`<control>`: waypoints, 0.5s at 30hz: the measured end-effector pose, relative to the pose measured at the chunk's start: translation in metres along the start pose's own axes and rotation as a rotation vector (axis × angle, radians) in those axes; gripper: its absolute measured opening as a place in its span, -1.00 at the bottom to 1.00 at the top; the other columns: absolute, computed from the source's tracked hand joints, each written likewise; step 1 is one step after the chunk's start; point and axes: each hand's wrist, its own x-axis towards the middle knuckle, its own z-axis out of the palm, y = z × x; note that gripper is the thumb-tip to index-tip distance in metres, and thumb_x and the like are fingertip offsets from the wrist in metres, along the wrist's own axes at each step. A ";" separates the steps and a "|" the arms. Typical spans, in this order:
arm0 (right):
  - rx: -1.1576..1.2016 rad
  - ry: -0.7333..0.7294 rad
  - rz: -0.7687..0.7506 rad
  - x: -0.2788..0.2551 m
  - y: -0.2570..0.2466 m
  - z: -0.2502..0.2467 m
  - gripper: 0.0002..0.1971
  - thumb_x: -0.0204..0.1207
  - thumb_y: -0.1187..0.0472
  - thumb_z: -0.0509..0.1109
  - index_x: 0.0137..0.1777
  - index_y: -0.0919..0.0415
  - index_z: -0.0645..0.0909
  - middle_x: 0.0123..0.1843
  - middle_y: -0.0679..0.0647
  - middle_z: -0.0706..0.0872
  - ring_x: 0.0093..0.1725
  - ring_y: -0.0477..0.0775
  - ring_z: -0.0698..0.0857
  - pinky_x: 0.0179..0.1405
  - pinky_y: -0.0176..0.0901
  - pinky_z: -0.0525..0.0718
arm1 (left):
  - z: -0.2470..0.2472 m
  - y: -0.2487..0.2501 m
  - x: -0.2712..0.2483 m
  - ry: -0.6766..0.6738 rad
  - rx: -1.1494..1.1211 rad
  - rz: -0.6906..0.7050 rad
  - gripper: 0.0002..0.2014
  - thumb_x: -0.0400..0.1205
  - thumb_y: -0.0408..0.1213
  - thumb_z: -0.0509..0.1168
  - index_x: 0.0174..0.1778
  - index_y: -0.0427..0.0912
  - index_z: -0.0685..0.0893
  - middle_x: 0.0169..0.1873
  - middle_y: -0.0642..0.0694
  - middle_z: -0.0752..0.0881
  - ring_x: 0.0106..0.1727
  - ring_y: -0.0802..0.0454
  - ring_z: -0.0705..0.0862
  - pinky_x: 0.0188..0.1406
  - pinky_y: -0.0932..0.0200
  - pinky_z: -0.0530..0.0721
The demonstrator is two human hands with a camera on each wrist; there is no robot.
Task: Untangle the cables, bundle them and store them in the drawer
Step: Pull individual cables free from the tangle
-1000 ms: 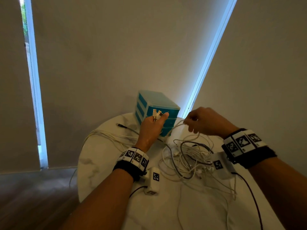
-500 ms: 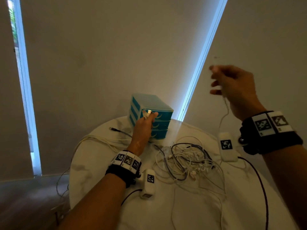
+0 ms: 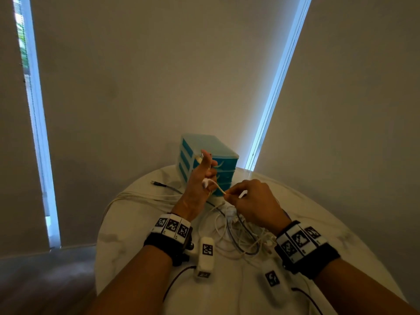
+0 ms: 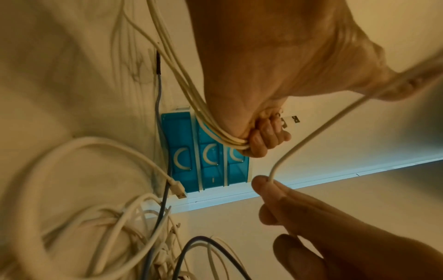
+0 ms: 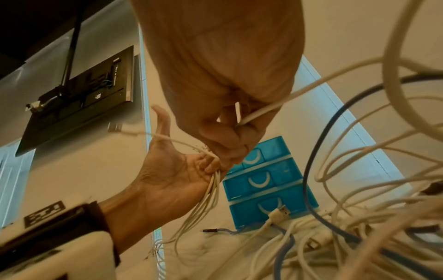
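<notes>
My left hand [image 3: 201, 178] is raised in front of the blue drawer unit [image 3: 213, 153], fingers curled round several loops of a white cable [image 4: 230, 141], thumb up, plugs sticking out at the top [image 3: 199, 158]. My right hand [image 3: 247, 198] is just to its right and pinches the same white cable [image 3: 220, 190] between thumb and fingertips [image 4: 266, 182]. The cable runs taut from one hand to the other. Below both hands a tangle of white and dark cables [image 3: 241, 237] lies on the round white table [image 3: 127, 233]. All three drawers [image 5: 261, 180] are closed.
A grey cable with a dark plug [image 3: 159, 184] lies left of the drawer unit. White cable strands [image 3: 129, 196] trail toward the table's left edge. White tagged boxes [image 3: 205, 255] [image 3: 272, 278] hang at my wrists. Walls stand close behind the table.
My right hand has come down from high on the right to beside my left hand, bringing the white cable with it. My left hand stays by the drawers with its thumb now raised.
</notes>
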 end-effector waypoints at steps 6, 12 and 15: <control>0.140 -0.047 0.107 0.003 0.000 -0.002 -0.86 0.67 0.08 0.60 0.00 0.12 0.92 -0.37 0.00 0.81 -0.59 -0.27 0.66 -0.58 -0.45 0.56 | -0.005 0.003 -0.009 -0.025 -0.200 0.015 0.05 0.24 0.83 0.14 0.02 -0.20 0.66 -0.37 -0.01 0.38 -0.39 0.11 0.25 -0.36 0.17 0.23; -0.007 -0.100 0.026 0.002 -0.003 0.004 -0.88 0.68 0.14 0.57 0.07 0.09 0.95 -0.36 -0.27 0.72 -0.39 -0.23 0.70 -0.39 -0.49 0.55 | 0.003 0.001 -0.007 0.066 0.060 0.035 -0.35 0.42 0.51 0.39 -0.08 -0.08 0.59 -0.45 0.06 0.37 -0.46 0.20 0.27 -0.50 0.34 0.32; -0.013 -0.084 0.015 -0.001 -0.002 0.007 -0.87 0.68 0.11 0.58 0.11 0.08 0.94 -0.28 -0.28 0.72 -0.28 -0.26 0.68 -0.34 -0.53 0.50 | 0.002 0.002 -0.008 0.088 0.108 0.030 -0.50 0.51 0.37 0.41 -0.02 -0.03 0.64 -0.48 0.11 0.38 -0.46 0.20 0.24 -0.46 0.32 0.29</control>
